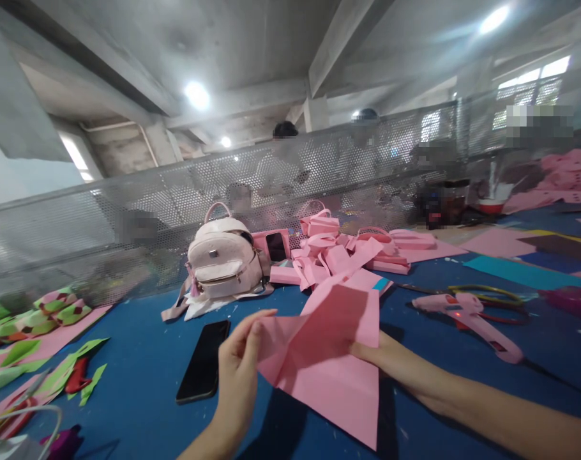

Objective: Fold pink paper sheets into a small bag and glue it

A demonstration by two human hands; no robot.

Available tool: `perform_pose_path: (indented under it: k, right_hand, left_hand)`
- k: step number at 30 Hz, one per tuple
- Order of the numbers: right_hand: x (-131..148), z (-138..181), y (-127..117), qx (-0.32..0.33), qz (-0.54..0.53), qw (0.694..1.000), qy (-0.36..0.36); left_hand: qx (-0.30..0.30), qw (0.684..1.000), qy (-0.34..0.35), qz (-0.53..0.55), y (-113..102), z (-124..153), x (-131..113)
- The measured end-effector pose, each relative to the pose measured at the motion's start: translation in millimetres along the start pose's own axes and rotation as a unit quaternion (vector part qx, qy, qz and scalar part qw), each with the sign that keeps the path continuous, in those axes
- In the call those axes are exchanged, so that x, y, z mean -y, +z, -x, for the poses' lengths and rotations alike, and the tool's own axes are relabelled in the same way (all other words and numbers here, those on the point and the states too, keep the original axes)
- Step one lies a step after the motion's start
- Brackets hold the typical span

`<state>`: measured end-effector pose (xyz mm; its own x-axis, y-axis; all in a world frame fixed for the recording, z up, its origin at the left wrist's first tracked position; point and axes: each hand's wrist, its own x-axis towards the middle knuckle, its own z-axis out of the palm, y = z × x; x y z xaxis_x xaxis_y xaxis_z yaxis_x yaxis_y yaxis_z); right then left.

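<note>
A folded pink sheet, stiff like felt or foam, is held up above the blue table. My left hand pinches its left edge between thumb and fingers. From the right side my right hand grips it, the thumb in front and the other fingers hidden behind. Just left of my left hand lies a black phone. A pink glue gun with a small red light rests to the right of my right forearm. Beyond the sheet is a heap of folded pink pieces.
A pale pink backpack stands at the back, before a perforated metal screen. Red-handled scissors and green scraps lie at left. A turquoise sheet is at right. Several people are behind the screen.
</note>
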<state>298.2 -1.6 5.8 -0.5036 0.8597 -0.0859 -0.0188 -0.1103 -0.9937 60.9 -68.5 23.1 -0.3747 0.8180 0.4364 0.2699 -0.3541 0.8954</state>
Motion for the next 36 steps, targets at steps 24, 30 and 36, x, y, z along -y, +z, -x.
perform_pose_path:
  k: [24,30,36]
  right_hand:
    - [0,3,-64,-0.055,0.209,0.975,-0.049]
    - [10,13,-70,-0.093,0.112,0.989,-0.012]
    - [4,14,-74,-0.099,0.105,0.989,-0.024]
  left_hand:
    - [0.115,0.967,-0.228,0.018,-11,-45,20]
    - [0.153,0.945,-0.286,0.047,-4,-24,32]
    - [0.155,0.953,-0.258,0.041,-15,-18,26]
